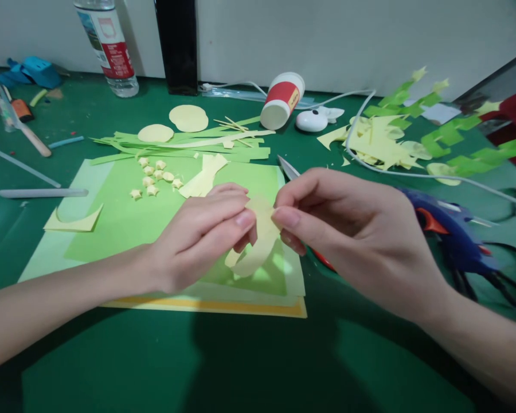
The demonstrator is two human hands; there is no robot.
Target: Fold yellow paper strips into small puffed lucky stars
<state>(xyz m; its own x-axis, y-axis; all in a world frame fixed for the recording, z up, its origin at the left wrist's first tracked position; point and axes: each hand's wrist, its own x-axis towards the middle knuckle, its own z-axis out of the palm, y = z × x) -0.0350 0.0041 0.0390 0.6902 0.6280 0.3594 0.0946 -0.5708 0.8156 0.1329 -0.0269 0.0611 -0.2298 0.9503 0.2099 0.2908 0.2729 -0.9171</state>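
Note:
A curled strip of pale yellow paper (258, 252) spans the gap between my hands, above the green sheets. My left hand (202, 235) pinches its left side between thumb and fingers. From the right, my right hand (348, 229) pinches its other edge with thumb and index finger. Under the hands lies a bright green paper sheet (116, 229). Several small folded paper stars (152, 190) rest on it, beside a bow-shaped yellow paper piece (204, 176). Scissors (287, 167) lie mostly hidden behind my right hand.
Green paper strips (184, 143) and yellow paper discs (188, 118) lie behind the sheets. A paper cup (282, 100) lies tipped over near a bottle (109, 49). At right are a blue glue gun (460, 229), a white cable (417, 173) and yellow paper scraps (382, 140).

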